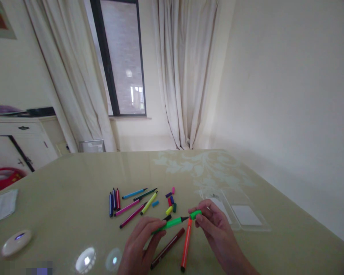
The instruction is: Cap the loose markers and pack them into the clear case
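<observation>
My left hand [145,244] grips a green felt-tip pen [173,223], its dark tip bare and pointing right. Between the thumb and fingers of my right hand [215,227] is the green cap [195,214], a small gap away from that tip. Below them on the table lie a brown felt-tip pen [168,248] and an orange felt-tip pen [186,246]; the orange one's upper end passes behind the green cap. A black piece [167,218] shows partly behind the green pen.
Uncapped pens [132,215] lie left of centre, with several loose caps [172,200] beside them. A clear plastic case [246,215] lies to the right. At the left are a white oval device [16,243] and papers [2,206]. A wall [298,114] borders the table's right side.
</observation>
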A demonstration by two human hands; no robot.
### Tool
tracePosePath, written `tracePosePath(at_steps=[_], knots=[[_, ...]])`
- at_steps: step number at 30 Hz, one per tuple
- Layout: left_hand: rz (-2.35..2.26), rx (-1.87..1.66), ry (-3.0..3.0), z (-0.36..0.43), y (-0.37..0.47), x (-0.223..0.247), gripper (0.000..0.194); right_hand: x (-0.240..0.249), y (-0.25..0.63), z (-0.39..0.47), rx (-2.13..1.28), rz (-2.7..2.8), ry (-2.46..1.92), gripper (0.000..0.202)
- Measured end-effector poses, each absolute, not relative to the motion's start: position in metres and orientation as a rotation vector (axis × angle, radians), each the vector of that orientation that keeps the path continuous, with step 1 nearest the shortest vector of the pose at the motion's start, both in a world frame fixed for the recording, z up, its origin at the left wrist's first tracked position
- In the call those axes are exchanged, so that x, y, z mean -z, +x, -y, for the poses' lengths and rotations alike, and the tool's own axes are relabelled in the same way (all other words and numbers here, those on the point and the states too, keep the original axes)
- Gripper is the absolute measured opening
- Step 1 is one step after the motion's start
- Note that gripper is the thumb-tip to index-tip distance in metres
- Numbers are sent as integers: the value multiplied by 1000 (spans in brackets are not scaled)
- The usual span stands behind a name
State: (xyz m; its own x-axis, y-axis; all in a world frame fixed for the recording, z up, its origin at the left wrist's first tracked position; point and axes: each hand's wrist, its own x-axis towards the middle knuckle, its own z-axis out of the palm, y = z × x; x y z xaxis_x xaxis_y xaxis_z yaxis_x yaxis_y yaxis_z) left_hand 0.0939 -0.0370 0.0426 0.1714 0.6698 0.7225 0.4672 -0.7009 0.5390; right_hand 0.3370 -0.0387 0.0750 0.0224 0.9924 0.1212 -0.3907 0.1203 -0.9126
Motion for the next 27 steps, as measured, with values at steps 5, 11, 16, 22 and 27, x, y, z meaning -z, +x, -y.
tracePosePath(at_steps=[5,11,16,22,27], knots=[[-1106,-1543,2250,37,96,-42,15,-72,337,38,-1259,996,-839,34],[-1087,-1559,2254,37,97,-42,15,-68,339,39,-1251,1069,-853,29],[-1066,-1567,2287,39,96,-44,17,-69,340,41,-1217,1214,-896,23],[-1022,-1617,2268,40,98,-51,18,-71,343,40,-1016,1425,-943,17],[-978,-1622,2232,39,98,-55,17,-70,345,42,-912,1526,-962,16]])
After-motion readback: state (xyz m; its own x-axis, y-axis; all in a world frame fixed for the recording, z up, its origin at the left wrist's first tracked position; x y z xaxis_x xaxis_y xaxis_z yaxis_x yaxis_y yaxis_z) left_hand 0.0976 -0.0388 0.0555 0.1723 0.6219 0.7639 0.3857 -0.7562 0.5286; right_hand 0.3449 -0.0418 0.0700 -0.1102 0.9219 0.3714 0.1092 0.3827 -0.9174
